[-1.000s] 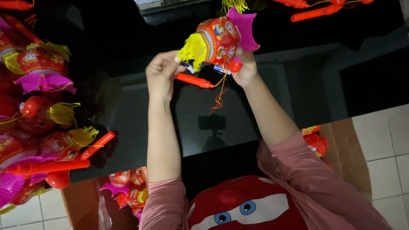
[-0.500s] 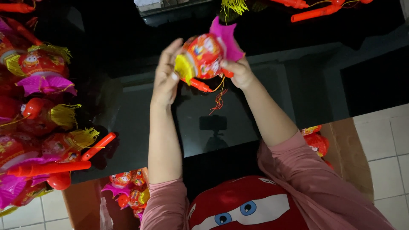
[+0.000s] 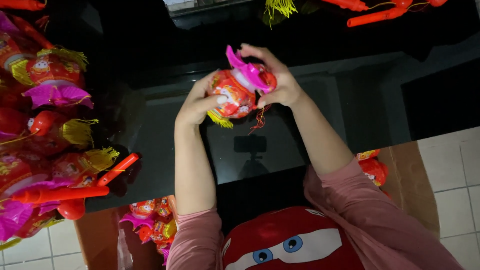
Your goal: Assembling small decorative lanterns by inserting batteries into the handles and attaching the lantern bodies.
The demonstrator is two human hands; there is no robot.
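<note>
Red paper lantern (image 3: 234, 95) gripped between left hand (image 3: 196, 102) and right hand (image 3: 280, 80).

This looks like a small home workshop where toy lanterns are assembled. A glossy black table (image 3: 165, 150) stands on a white tiled floor (image 3: 450, 165), a heap of finished red and pink lanterns (image 3: 45, 125) covers its side, and more fill a cardboard box (image 3: 150, 225) below.

The heap of red, yellow-fringed paper lanterns (image 3: 47, 140) runs off the left edge; the orange plastic sticks (image 3: 380, 15) are cropped at the top.
</note>
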